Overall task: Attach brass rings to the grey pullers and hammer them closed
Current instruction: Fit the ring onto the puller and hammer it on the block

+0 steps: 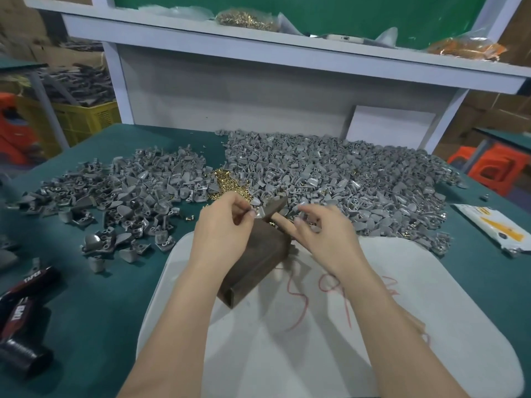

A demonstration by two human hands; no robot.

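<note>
Left hand [227,225] pinches one grey puller [256,209] between thumb and fingertips, just above the far end of the dark block [255,262] at frame centre. Right hand [324,237] hovers just right of it, fingers loosely curled; whether it holds a brass ring is too small to tell. Hammer [280,216] lies between the hands, head toward the piles, wooden handle just beside the right fingers, not gripped. Block sits on a white pad [373,326] marked in red, on the green tabletop [100,311]. Loose brass rings [227,182] are heaped just beyond the left hand, between a smaller puller pile [123,193] at frame left and a large pile [359,179] at frame right. Risks, as judged: a ring this small could slip from the fingertips and vanish among the heaps. A ring not fully through the puller's eye would likely crush askew under the blow. A piece held near the block's edge could skip off. Fingertips sit close to the strike point. The pad looks soft, so the block may shift when hit. Containers: yellow crate [86,122] at upper left holds dark grey parts, blurred. Clear bag [244,20] on the shelf [287,50] holds brass-coloured pieces. Orange bag [465,48] at upper right, contents unclear. Pullers and rings in use lie loose, in no container.
</note>
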